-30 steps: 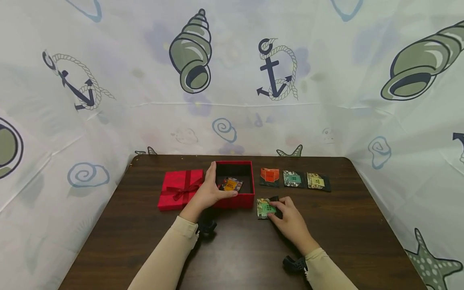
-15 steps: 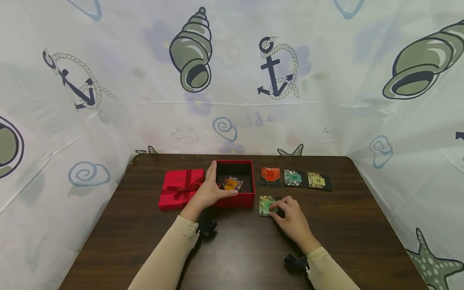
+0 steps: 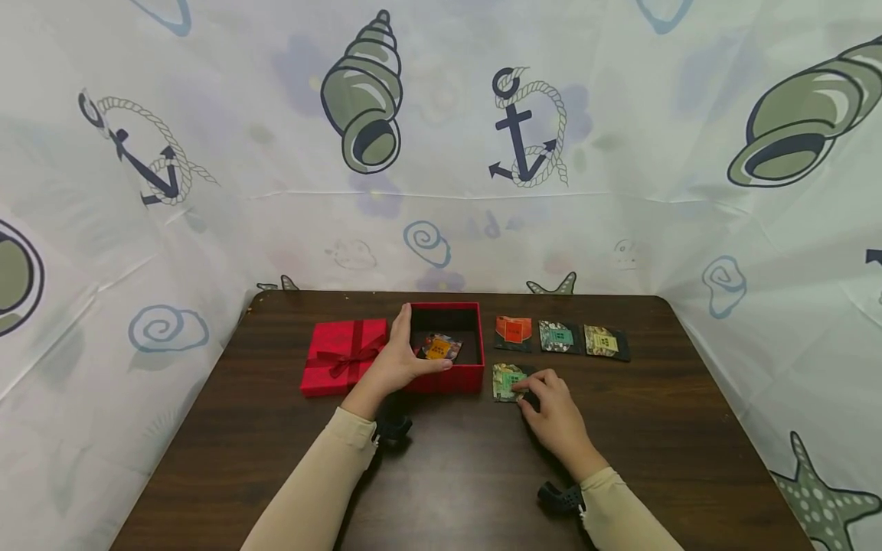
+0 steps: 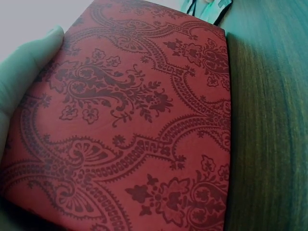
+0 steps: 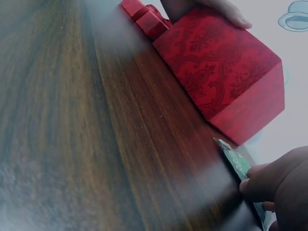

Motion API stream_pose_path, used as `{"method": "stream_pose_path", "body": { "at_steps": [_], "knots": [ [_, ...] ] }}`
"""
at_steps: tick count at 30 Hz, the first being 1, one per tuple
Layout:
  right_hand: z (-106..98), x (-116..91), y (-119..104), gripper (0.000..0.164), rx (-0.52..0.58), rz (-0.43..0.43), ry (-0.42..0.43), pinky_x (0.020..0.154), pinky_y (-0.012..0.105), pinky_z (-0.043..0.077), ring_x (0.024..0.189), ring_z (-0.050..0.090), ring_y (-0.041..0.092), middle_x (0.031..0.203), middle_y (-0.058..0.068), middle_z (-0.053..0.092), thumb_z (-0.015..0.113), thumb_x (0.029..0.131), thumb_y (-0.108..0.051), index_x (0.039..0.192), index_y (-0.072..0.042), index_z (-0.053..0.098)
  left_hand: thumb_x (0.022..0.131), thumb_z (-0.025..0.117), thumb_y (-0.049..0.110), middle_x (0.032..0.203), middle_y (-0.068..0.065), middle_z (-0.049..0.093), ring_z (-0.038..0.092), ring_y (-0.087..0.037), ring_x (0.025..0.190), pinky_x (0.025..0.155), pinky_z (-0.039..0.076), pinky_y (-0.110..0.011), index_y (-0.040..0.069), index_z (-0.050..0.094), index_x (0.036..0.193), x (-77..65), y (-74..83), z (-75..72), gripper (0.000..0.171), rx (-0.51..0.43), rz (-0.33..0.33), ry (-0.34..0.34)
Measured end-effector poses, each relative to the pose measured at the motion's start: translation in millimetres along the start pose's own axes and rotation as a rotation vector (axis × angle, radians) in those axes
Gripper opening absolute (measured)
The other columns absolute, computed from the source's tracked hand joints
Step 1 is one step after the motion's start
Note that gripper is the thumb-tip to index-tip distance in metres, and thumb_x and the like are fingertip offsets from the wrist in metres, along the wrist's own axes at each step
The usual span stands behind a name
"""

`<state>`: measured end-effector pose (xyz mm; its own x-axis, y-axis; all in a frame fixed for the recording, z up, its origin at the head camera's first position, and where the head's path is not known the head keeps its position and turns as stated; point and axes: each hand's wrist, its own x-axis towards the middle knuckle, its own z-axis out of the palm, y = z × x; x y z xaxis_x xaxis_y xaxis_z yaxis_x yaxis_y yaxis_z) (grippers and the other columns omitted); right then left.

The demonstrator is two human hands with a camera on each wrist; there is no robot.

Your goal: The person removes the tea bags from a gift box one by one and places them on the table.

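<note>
My left hand (image 3: 398, 361) rests against the left side and front rim of an open red box (image 3: 463, 381), fingers straight, thumb along the front. Patterned red wall fills most of the left wrist view. Inside the box lies a dark sachet with an orange label (image 3: 439, 347). To the box's front right, my right hand (image 3: 555, 413) pinches the right edge of a green-labelled sachet (image 3: 506, 381) at the tabletop. In the right wrist view that sachet (image 5: 235, 159) appears nearly edge-on, thumb and fingertips at its edge.
Left of the box sits its red lid (image 3: 331, 375) with a ribbon bow. A row behind the right hand holds a red-labelled sachet (image 3: 513, 334), a teal-labelled one (image 3: 559, 337) and a yellow-labelled one (image 3: 605, 343). All stand on a dark wooden table (image 3: 441, 474) before a printed curtain.
The green-labelled sachet has slid slightly away from the person and a little right, with the right hand on it. The left hand and box keep their place.
</note>
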<state>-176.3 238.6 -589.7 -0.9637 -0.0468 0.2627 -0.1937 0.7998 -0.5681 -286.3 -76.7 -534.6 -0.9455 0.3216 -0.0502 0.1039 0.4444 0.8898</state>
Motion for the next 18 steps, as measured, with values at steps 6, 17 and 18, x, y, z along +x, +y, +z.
{"method": "stream_pose_path", "body": {
  "at_steps": [6, 17, 18],
  "knots": [
    [0.6, 1.5, 4.4, 0.016, 0.08, 0.002, 0.028, 0.09, 0.046, 0.055, 0.109, 0.06, 0.023, 0.115, 0.002, 0.061, 0.083, 0.097, -0.01, 0.108, -0.022, 0.08, 0.078, 0.096, 0.053, 0.186, -0.005, -0.004, 0.01, -0.038, 0.17, 0.127, 0.036, -0.067, 0.023, -0.006, 0.177, -0.4, 0.6, -0.5, 0.145, 0.0, 0.007, 0.001],
    [-2.4, 2.2, 4.7, 0.004, 0.221, 0.094, 0.05, 0.073, 0.03, 0.042, 0.082, 0.05, 0.016, 0.102, -0.001, 0.06, 0.077, 0.103, -0.015, 0.107, -0.015, 0.078, 0.079, 0.095, 0.055, 0.186, -0.006, -0.004, 0.01, -0.039, 0.169, 0.126, 0.037, -0.068, 0.022, -0.006, 0.177, 1.3, -1.0, -0.7, 0.145, 0.004, 0.006, -0.005],
    [-2.3, 2.4, 4.6, 0.004, 0.228, 0.096, 0.054, 0.072, 0.029, 0.041, 0.08, 0.05, 0.016, 0.101, -0.002, 0.06, 0.077, 0.103, -0.016, 0.107, -0.015, 0.078, 0.079, 0.095, 0.055, 0.186, -0.006, -0.004, 0.01, -0.039, 0.169, 0.126, 0.037, -0.068, 0.023, -0.007, 0.177, 1.4, -1.1, -0.9, 0.145, 0.006, 0.004, -0.005]
  ]
}}
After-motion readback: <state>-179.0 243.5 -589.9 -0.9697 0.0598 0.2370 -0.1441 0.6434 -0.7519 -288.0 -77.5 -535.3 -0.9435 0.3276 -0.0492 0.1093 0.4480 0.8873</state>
